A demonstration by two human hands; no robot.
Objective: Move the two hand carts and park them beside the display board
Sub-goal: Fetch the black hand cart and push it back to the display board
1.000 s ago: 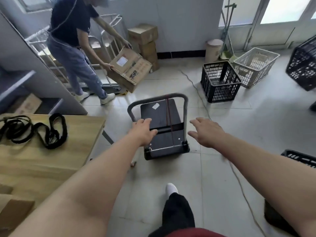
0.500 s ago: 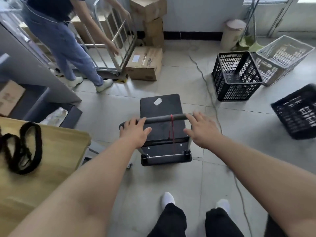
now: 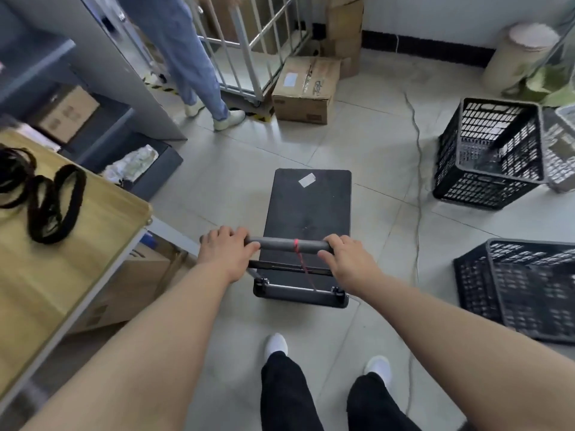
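A small black flat hand cart (image 3: 311,209) stands on the tiled floor right in front of me, a white sticker on its deck. Its grey padded handle bar (image 3: 287,244) has a red string tied around it. My left hand (image 3: 227,251) grips the left end of the bar and my right hand (image 3: 345,261) grips the right end. A second, larger cart with a white metal cage (image 3: 252,48) stands at the back, where another person (image 3: 183,54) in blue trousers is next to it. No display board is in view.
A wooden table (image 3: 62,275) with black straps lies at my left, boxes under it. Grey shelving (image 3: 102,66) stands at the far left. Black crates (image 3: 488,157) (image 3: 529,287) sit on the right, a cardboard box (image 3: 306,88) ahead, and a cable (image 3: 417,157) runs across the floor.
My hands went from reaching toward the cart to closing around its handle bar. The view has tilted down and I have stepped closer. The other person set the cardboard box on the floor.
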